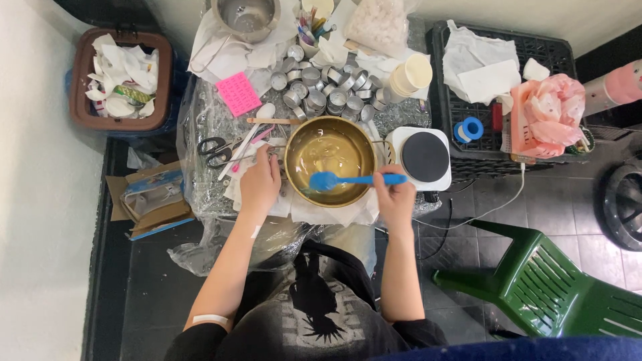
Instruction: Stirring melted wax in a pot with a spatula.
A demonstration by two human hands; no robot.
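A brass-coloured pot of pale yellow liquid stands on a small foil-covered table. My right hand grips the handle of a blue spatula, whose blade lies over the pot's near rim. My left hand rests against the pot's left side, steadying it. Several small empty metal cups are clustered behind the pot.
A white single hotplate sits right of the pot. Scissors, a pink mould and a wooden stick lie at left. A brown bin of waste, a black crate and a green plastic chair surround the table.
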